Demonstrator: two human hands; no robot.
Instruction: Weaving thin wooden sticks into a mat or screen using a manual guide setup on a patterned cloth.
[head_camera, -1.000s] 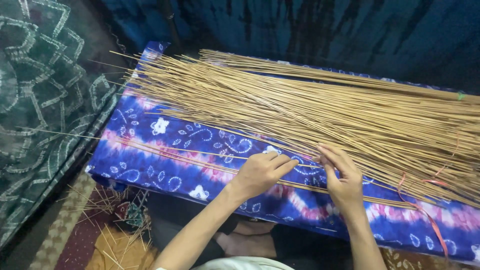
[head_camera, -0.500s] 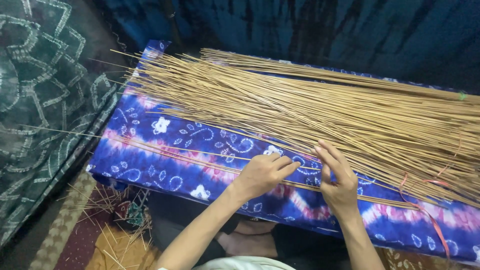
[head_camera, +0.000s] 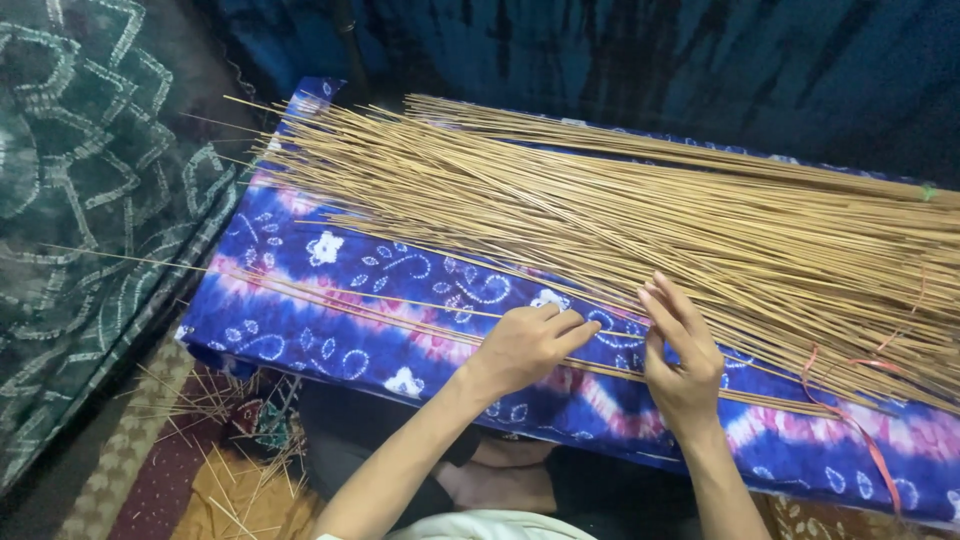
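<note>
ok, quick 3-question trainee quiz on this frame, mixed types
1. True or false: the left hand rests on a few thin sticks set apart from the big pile of sticks.
2. The cloth under the sticks is: A plain white, B blue and pink patterned, C black.
3. What lies on the floor at lower left?

Key: 1 true; 2 B; 3 short broken stick pieces.

No packages, labels, signs or screens show anywhere in this view.
</note>
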